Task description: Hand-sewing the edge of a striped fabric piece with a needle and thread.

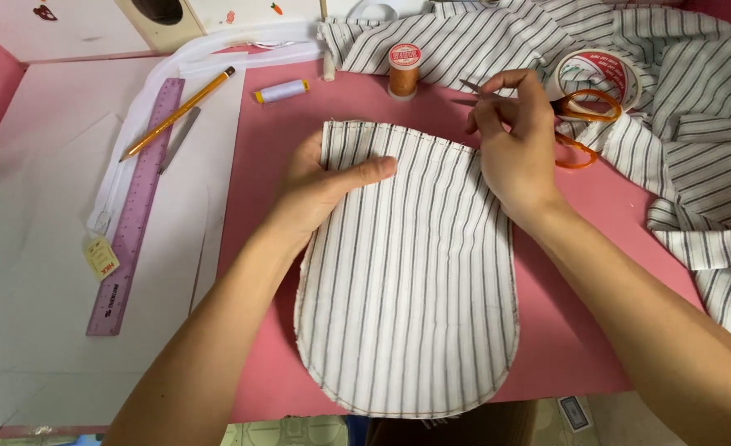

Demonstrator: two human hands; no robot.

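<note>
A striped fabric piece point(407, 272), white with thin dark lines and rounded at its lower end, lies flat in the middle of the pink worktop point(274, 272). The left hand point(320, 186) rests on its upper left corner; the thumb lies flat over the cloth and presses it down, while the other fingers are under or behind the edge and I cannot tell how they sit. The right hand point(510, 136) is at the upper right corner of the same piece. Its fingers point(497, 83) are bent and pressed together around a small metal tool point(469, 85), thin and pointed, which sticks out to the left just above the top seam. Just behind this hand lie orange-handled scissors point(584, 124) and a roll of tape point(601, 70), both partly on a big heap of the same striped cloth point(696, 124) that fills the far right side. Near the top edge stand a brown thread spool point(403, 73) and, lying on its side, a pale lilac spool point(283, 91). To the left a white paper sheet point(43, 248) covers the surface, and on it lie a purple ruler point(134, 215) and a yellow pencil point(179, 111). At the bottom edge a bit of tiled floor point(291, 431) shows.
</note>
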